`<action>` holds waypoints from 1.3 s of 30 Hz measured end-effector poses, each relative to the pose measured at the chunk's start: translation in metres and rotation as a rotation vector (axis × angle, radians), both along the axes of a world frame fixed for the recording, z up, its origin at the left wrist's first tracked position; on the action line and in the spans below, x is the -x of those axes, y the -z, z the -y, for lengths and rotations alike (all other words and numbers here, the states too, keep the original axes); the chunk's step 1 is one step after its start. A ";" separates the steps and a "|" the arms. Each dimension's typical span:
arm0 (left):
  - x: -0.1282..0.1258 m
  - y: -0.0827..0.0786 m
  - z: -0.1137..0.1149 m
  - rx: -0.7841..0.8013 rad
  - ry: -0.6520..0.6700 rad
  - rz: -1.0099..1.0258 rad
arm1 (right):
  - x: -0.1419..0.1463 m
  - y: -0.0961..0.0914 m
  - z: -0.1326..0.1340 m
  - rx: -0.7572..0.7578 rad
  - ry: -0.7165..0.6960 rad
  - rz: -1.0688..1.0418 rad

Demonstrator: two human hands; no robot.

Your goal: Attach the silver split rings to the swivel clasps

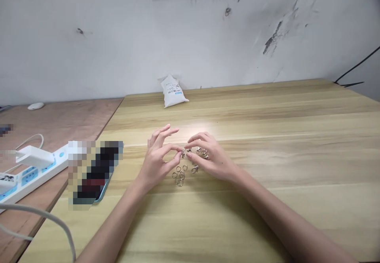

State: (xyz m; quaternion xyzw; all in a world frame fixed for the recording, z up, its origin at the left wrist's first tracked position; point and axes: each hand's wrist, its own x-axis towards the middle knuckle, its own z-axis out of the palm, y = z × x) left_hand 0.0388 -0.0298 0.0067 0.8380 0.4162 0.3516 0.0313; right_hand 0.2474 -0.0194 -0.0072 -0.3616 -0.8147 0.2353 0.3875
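Both forearms came in from the bottom of the frame and rested over the light wood table (297, 215), hands close together at center. Nearest the person, a small heap of metal split rings (179, 175) lay on the table just below the gap between the hands, with a lobster clasp (194, 168) just right of them. The left hand (157, 162) was raised, fingers curled and apart, the upper ones lifted clear of the table. Its thumb tip came in at a tiny metal clasp (183, 153) in the middle. The right hand (210, 158) was angled in from the right, fingers bent downward, with one fingertip just beside that same clasp. Too small to tell if either hand's fingers were clamped on it. More small metal clasps (202, 151) lay just under and beside the right fingers.

Left of the hands sat a phone (95, 172), mostly pixelated, light blue edge showing. Further left, a white power strip (32, 172) with a white charger (34, 157) plugged in lay across a reddish wood board (59, 116), and a white cable (38, 215) curved through the lower left. A white mouse (35, 105) was at the board's far edge, upper left. Far center, a white printed sachet (173, 91) leaned by the scuffed white wall (118, 37). A black cable (350, 67) ran along the upper right.
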 end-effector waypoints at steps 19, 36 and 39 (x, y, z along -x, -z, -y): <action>0.004 -0.002 -0.001 0.118 -0.029 -0.068 | -0.009 0.009 -0.010 -0.342 0.189 0.178; 0.027 0.016 0.017 0.162 0.001 -0.331 | -0.034 0.037 -0.044 -0.058 0.047 0.139; 0.029 0.019 0.025 0.160 -0.010 -0.335 | -0.034 0.036 -0.043 0.018 0.028 0.087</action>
